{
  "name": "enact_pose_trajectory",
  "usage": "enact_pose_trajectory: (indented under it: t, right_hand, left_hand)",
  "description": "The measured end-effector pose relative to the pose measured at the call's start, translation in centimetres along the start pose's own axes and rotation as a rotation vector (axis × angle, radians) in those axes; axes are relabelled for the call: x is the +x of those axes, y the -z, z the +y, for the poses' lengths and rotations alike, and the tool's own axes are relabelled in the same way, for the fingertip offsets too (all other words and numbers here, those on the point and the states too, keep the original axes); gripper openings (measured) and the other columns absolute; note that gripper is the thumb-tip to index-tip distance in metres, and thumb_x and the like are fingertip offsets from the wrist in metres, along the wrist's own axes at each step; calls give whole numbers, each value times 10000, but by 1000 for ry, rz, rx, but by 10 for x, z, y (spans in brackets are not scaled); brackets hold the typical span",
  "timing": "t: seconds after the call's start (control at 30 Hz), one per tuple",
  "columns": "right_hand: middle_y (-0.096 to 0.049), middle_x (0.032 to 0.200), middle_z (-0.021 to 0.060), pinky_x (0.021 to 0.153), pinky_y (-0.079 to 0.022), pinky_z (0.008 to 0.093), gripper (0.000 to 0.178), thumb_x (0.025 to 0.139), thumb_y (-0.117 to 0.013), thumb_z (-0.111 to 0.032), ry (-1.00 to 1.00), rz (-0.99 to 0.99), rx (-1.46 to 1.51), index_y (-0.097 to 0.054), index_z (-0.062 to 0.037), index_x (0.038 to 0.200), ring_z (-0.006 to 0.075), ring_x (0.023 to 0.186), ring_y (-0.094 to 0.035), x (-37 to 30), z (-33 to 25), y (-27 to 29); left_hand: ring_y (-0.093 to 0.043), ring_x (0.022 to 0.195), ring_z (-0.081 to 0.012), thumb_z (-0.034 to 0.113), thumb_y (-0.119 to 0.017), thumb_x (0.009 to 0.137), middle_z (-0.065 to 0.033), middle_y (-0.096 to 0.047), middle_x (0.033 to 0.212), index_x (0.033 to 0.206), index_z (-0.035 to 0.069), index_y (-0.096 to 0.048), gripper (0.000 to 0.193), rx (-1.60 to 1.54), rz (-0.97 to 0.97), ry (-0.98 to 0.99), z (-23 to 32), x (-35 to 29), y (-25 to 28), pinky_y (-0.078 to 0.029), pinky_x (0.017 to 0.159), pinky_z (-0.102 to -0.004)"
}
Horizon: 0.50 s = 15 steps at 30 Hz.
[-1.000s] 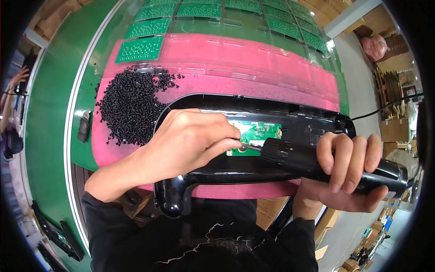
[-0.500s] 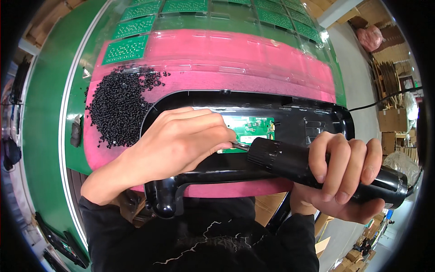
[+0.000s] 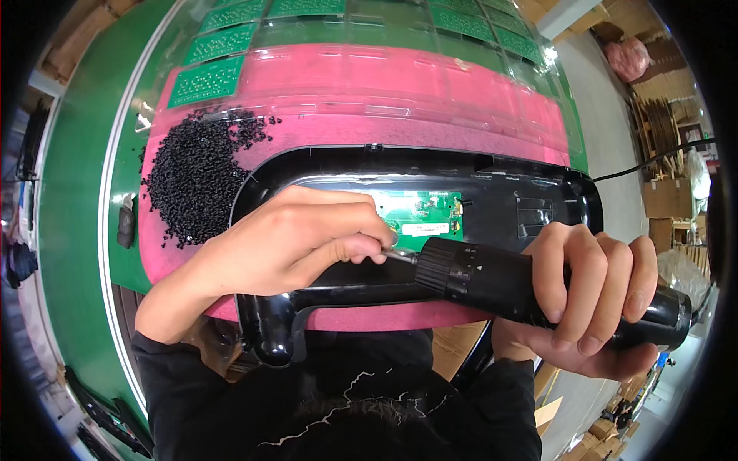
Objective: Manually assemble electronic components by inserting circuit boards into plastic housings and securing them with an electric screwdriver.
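Toward four o'clock in my view, my right hand [image 3: 592, 296] grips the driver [image 3: 496, 275], matt black plastic with a ribbed collar, its metal bit [image 3: 401, 256] smooth and shiny. At the centre, the black plastic shell [image 3: 492, 211] gleams along its curved walls and is duller on its floor around the smooth green circuit board [image 3: 434, 206]. Clear, glossy plastic forms the tray [image 3: 330, 108] at twelve o'clock over a matt pink mat [image 3: 369, 129], and my shirt [image 3: 346, 399] at six is dull black cloth.
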State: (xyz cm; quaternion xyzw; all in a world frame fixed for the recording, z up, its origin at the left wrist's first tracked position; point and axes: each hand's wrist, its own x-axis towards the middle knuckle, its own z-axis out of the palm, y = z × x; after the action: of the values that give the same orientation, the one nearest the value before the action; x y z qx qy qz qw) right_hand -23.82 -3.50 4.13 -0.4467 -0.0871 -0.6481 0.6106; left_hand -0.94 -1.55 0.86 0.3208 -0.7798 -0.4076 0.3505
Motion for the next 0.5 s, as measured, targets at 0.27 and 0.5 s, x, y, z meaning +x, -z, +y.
enact_pose_trajectory:
  t: [0.27,0.5]
  right_hand:
    - [-527,662,-21,576,-345,260,395,804,-693,-368,-151,54,-377,-451,-81,925,85,508,-471,10,-15,5]
    - [-459,627,-3,547,-309,278,415,831,-569,-439,-236,147,-632,-475,-45,921,93,484,-367,18,-15,22]
  left_hand:
    - [-641,668,-257,29,-675,829,-111,-648,773,855,-19,-647,62,215,245,48,-7,-4,-4,-511,592,-325]
    - [-621,775,-235,56,-718,735,-83,-679,897,799,-5,-649,112,324,56,-107,-5,0,-8,-512,663,-338]
